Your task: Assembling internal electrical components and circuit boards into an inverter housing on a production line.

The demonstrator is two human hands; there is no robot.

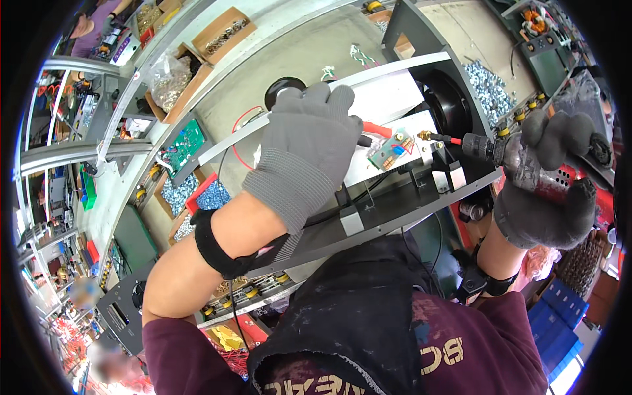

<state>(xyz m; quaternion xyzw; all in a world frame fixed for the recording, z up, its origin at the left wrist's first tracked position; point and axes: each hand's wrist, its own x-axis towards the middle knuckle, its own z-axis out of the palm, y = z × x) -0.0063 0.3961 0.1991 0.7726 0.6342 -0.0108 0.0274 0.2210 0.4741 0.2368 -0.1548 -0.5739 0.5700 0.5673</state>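
a dark metal chassis [421, 209] lies aslant on the counter [289, 56] in front of the person, its open interior facing up, with a round black fan [449, 99] at its far right end and a white block [385, 95] beside the fan. the left grip [306, 122], in a grey knit glove, reaches over the chassis with its fingers bent, just beside a red sleeve [377, 130] that runs toward a small circuit board [390, 153]; the palm faces away, so i cannot tell whether those fingers are closed on anything. the right grip [540, 214], also gloved, is wrapped around a power drill [519, 164] held level at the right end of the chassis, its bit [451, 139] pointing left to the brass-coloured pieces near the circuit board. beyond the chassis, a pile of screws [488, 89] lies on the counter. to the left are a larger green circuit board [188, 141], a red bin [199, 195] beside bluish metal fasteners [214, 196], and a cardboard box [245, 27] of small metal parts.
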